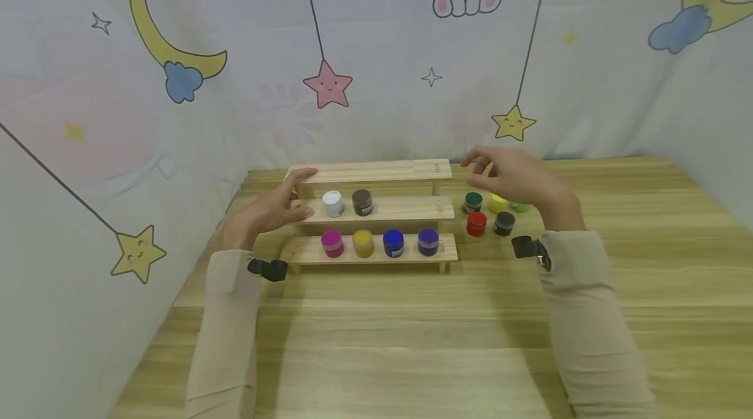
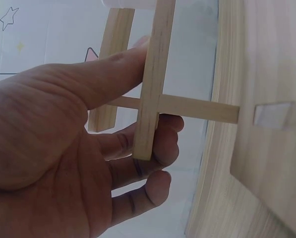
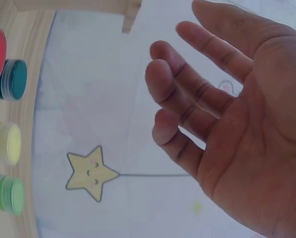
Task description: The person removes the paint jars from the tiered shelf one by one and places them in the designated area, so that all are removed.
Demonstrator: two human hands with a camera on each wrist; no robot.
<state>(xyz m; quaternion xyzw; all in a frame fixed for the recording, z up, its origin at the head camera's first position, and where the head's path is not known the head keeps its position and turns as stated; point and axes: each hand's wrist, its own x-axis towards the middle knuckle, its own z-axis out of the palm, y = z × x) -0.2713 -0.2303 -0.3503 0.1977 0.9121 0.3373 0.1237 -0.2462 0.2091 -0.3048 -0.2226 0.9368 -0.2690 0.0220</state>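
Holding the left end of the wooden rack (image 1: 385,210) with the left hand (image 1: 265,206), with the thumb on one side of a slat (image 2: 155,79) and fingers behind it; carrying nothing in the right hand (image 1: 518,174), with fingers apart and softly bent, in the air just past the right end of the top shelf (image 1: 370,172). Seems, by judgement, to be at the step of steadying the rack and reaching for one more jar. Would next call for lowering the right hand to the table (image 1: 412,327), pinching one jar by its lid, without pulling the rack.

See on the table, just right of the rack, dark green jar (image 1: 473,202), red jar (image 1: 476,224), black jar (image 1: 504,223), yellow jar (image 1: 497,203) and light green jar (image 1: 519,207), the last two partly covered by the right hand in the head view. On the middle shelf (image 1: 408,208), see white jar (image 1: 332,203) and brown jar (image 1: 362,202); on the bottom shelf (image 1: 302,250), magenta jar (image 1: 332,244), ochre jar (image 1: 363,244), blue jar (image 1: 393,243) and purple jar (image 1: 428,242). Must take care: with these five so near one another, easy to knock a neighbour. Behind the rack, notice the printed cloth (image 1: 388,131).
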